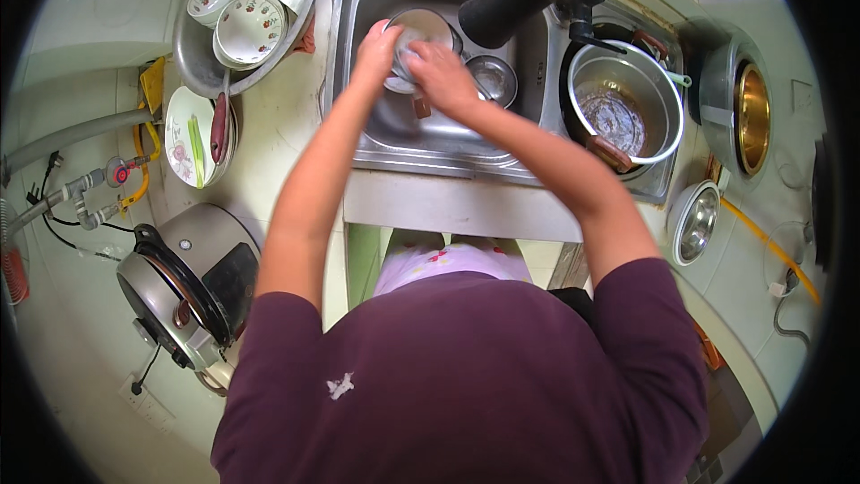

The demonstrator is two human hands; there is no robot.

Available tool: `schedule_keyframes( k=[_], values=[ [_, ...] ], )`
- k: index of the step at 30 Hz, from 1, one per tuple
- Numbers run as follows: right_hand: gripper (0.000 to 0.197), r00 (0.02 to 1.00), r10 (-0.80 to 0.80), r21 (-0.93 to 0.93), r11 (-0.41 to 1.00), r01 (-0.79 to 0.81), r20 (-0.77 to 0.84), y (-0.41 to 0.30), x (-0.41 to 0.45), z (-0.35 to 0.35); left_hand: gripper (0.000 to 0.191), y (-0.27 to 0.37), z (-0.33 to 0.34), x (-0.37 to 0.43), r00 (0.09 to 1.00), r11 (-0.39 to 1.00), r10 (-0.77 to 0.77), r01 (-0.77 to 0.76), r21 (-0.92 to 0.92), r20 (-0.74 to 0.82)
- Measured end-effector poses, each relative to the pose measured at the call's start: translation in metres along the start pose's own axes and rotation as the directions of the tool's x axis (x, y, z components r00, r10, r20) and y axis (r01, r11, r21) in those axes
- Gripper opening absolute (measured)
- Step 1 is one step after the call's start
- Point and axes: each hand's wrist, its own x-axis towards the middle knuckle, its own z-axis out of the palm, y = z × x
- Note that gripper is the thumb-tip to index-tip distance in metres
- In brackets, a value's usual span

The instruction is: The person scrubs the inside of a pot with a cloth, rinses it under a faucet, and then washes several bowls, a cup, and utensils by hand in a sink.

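Over the sink basin [443, 146], my left hand [377, 48] grips the left side of a small, shiny round vessel [402, 66]. My right hand [442, 74] is blurred and lies against the vessel's right side; whether its fingers hold anything is hidden. Just behind both hands sits a pot [426, 19] with a pale inside. A brown handle [421, 107] sticks out below my right hand, and I cannot tell which piece it belongs to. To the right, a small metal bowl [496, 77] rests in the basin, close to my right wrist.
A black faucet [504, 10] reaches over the basin from the upper right. On the right drainboard stands a pot [615, 111] with a wet, stained bottom. Left are a metal basin [181, 54] of bowls, stacked plates [178, 148] and a cooker [191, 242].
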Motion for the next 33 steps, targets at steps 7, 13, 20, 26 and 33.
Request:
schedule_keyframes(
  k=[7, 13, 20, 26, 33],
  values=[
    [0.026, 0.945, 0.326, 0.246, 0.914, -0.323, 0.030, -0.013, 0.006, 0.014, 0.052, -0.025, 0.004, 0.012, 0.992, 0.993, 0.107, -0.103, 0.057, -0.071],
    [0.027, 0.873, 0.469, 0.285, 0.825, -0.488, 0.136, -0.009, 0.007, 0.012, 0.052, -0.005, 0.021, -0.007, 0.995, 0.996, -0.085, 0.083, -0.039, -0.049],
    [0.027, 0.835, 0.488, 0.298, 0.782, -0.547, 0.254, -0.011, 0.013, -0.008, 0.052, -0.006, 0.028, -0.016, 0.996, 0.995, -0.043, 0.036, -0.090, -0.072],
    [0.027, 0.962, -0.049, 0.143, 0.990, 0.010, 0.270, 0.010, -0.006, -0.017, 0.056, 0.007, 0.008, -0.007, 0.957, 0.944, -0.241, 0.193, 0.267, 0.160],
    [0.029, 0.907, 0.095, 0.142, 0.976, -0.167, 0.409, 0.007, -0.008, -0.016, 0.056, 0.020, -0.004, -0.020, 0.978, 0.950, -0.187, 0.157, 0.270, 0.091]
  ],
)
